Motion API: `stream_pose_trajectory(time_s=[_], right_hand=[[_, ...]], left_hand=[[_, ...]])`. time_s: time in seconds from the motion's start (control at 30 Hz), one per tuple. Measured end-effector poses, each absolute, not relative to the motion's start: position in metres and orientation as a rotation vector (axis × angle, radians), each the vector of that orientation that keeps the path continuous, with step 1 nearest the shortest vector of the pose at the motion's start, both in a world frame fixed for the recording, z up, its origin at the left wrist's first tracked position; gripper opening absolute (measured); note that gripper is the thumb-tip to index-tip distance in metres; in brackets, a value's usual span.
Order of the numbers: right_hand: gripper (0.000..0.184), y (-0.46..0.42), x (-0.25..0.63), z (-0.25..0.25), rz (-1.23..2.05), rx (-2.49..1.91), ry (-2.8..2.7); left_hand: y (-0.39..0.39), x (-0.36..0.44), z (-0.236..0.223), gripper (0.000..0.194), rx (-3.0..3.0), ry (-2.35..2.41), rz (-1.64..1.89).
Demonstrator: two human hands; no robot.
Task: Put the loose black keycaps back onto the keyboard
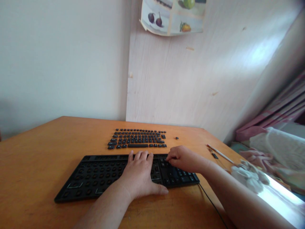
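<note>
A black keyboard (105,173) lies on the table, its left and middle parts stripped of keycaps so that bare key posts show. My left hand (140,175) grips it across the middle, fingers spread to the far edge and thumb at the near edge. Over the top of the number pad (177,176), my right hand (181,158) is closed in a pinch; its fingertips hide whatever is between them. Many number pad keys still have caps. Beyond the keyboard, loose keycaps (138,140) stand in rows in keyboard order.
One single keycap (177,138) lies apart, right of the rows. On the wooden table's (47,143) right side are a thin white stick (221,154), a small dark piece (214,156) and crumpled whitish cloth (249,178). The keyboard's cable (212,203) runs toward me. A wall stands behind.
</note>
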State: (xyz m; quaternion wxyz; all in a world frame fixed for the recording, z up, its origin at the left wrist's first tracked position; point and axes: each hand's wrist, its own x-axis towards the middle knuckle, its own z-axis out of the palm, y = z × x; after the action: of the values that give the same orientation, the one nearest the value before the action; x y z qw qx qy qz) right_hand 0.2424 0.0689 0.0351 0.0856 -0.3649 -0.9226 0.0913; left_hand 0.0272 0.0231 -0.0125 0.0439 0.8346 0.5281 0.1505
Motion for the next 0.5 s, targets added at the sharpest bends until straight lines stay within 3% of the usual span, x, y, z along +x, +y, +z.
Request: stream_pose_trajectory(time_s=[0.5], right_hand=[[0.025,0.0715,0.2457,0.0325,0.265,-1.091,-2.711]], left_hand=[[0.0235,0.0275,-0.0125,0.123,2.55,1.629,0.426]])
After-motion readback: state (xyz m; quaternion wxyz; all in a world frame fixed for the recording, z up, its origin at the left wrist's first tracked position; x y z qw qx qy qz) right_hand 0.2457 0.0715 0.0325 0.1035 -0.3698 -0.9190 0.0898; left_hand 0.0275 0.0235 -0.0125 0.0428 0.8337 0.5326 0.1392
